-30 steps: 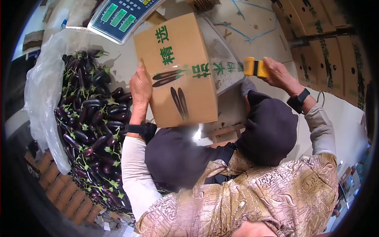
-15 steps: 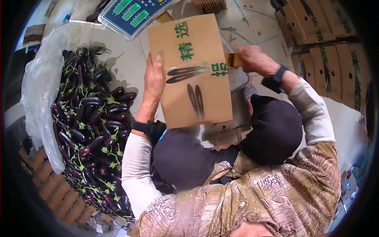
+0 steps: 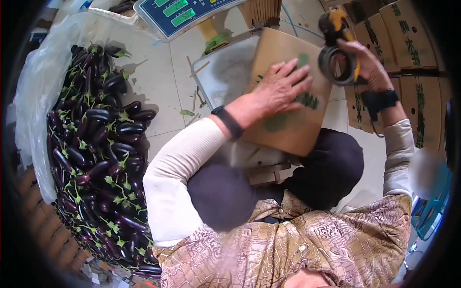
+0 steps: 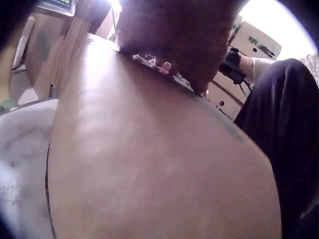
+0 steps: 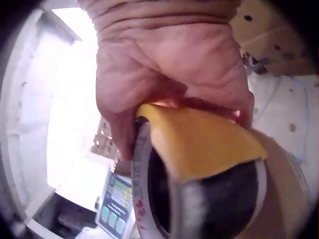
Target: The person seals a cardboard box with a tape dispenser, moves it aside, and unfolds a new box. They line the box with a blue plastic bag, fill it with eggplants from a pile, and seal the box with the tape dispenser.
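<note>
A cardboard carton point(image 3: 288, 137) with green print stands slanted between the person's knees, close over the scale's metal platform. Across its upper face lies the left hand point(image 3: 281, 89), fingers spread and nearly straight. In the left wrist view the carton's plain side point(image 4: 159, 164) fills most of the picture, and the dark, shadowed left hand point(image 4: 174, 40) lies over its far edge. The right hand point(image 3: 367, 62) grips a yellow tape dispenser point(image 3: 331, 29), raised beyond the carton's right edge. Up close in the right wrist view are the dispenser's yellow body point(image 5: 204, 139) and its dark tape roll point(image 5: 224, 204).
A large heap of eggplants point(image 3: 103, 158) lies at the left, beside a clear plastic sheet point(image 3: 36, 105). The scale's display point(image 3: 177, 14) is at the top, over its platform point(image 3: 221, 77). Stacked cartons point(image 3: 420, 101) line the right, and flattened cardboard point(image 3: 261, 14) stands behind.
The left hand has gone from the carton's left side onto its face. The carton has turned and shifted right. The right hand has drawn the tape dispenser up and away from the carton.
</note>
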A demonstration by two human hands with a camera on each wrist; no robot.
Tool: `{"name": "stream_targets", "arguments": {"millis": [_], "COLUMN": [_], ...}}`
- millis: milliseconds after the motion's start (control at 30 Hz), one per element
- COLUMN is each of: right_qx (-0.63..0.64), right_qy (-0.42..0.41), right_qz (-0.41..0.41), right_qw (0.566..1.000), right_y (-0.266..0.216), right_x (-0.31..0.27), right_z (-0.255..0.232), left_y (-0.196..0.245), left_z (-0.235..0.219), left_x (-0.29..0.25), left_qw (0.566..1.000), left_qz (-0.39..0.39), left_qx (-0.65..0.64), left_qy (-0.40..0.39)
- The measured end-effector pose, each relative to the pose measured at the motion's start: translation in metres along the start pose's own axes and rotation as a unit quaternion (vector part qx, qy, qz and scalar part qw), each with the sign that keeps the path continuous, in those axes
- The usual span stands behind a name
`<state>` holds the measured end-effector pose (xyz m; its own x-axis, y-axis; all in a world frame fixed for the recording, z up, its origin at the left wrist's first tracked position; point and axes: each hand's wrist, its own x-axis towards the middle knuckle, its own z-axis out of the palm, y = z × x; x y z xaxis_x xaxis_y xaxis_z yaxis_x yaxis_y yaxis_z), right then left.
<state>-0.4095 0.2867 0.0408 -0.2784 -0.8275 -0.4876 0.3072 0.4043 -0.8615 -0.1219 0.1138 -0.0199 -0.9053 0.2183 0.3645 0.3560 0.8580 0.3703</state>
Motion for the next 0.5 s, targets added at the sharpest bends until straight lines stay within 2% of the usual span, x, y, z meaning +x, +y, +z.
{"name": "stream_targets", "arguments": {"millis": [33, 100, 133, 200, 233, 267, 300, 367, 400, 433, 467, 500], "right_qx": [-0.091, 0.013, 0.014, 0.065, 0.059, 0.061, 0.062, 0.058, -0.188, -0.405, -0.377, -0.373], "right_qy": [0.164, 0.124, 0.123, 0.033, 0.045, 0.012, -0.019, -0.032, -0.028, -0.019, -0.055, -0.056], "right_qz": [0.001, 0.005, 0.009, 0.039, 0.040, 0.035, 0.030, 0.028, -0.263, -0.511, -0.451, -0.453], "right_qw": [0.982, 0.992, 0.992, 0.997, 0.996, 0.997, 0.997, 0.997, 0.946, 0.758, 0.807, 0.808], "right_y": [0.010, 0.006, 0.013, 0.026, 0.022, 0.022, 0.024, 0.025, 0.040, 0.048, 0.050, 0.039], "right_x": [-0.009, -0.020, -0.016, -0.010, -0.008, -0.002, 0.005, 0.019, 0.034, 0.046, 0.051, 0.051], "right_z": [0.044, 0.080, 0.080, 0.075, 0.092, 0.104, 0.115, 0.147, 0.146, 0.152, 0.151, 0.158], "left_y": [0.000, -0.006, -0.014, -0.034, -0.055, -0.058, -0.053, -0.052, -0.056, -0.055, -0.051, -0.048], "left_z": [-0.004, -0.016, -0.023, -0.036, -0.017, -0.010, -0.002, 0.053, 0.051, 0.044, 0.037, 0.025], "left_x": [-0.010, -0.035, -0.057, -0.111, -0.156, -0.190, -0.224, -0.305, -0.302, -0.299, -0.298, -0.296], "left_qw": [1.000, 0.994, 0.981, 0.928, 0.862, 0.722, 0.525, 0.321, 0.326, 0.356, 0.385, 0.413], "left_qz": [-0.002, -0.071, -0.158, -0.328, -0.453, -0.580, -0.664, -0.657, -0.656, -0.654, -0.651, -0.649], "left_qx": [0.002, -0.053, -0.071, -0.079, -0.098, -0.299, -0.477, -0.660, -0.660, -0.647, -0.633, -0.618], "left_qy": [0.004, 0.058, 0.090, 0.157, 0.207, 0.231, 0.235, 0.171, 0.169, 0.165, 0.163, 0.161]}}
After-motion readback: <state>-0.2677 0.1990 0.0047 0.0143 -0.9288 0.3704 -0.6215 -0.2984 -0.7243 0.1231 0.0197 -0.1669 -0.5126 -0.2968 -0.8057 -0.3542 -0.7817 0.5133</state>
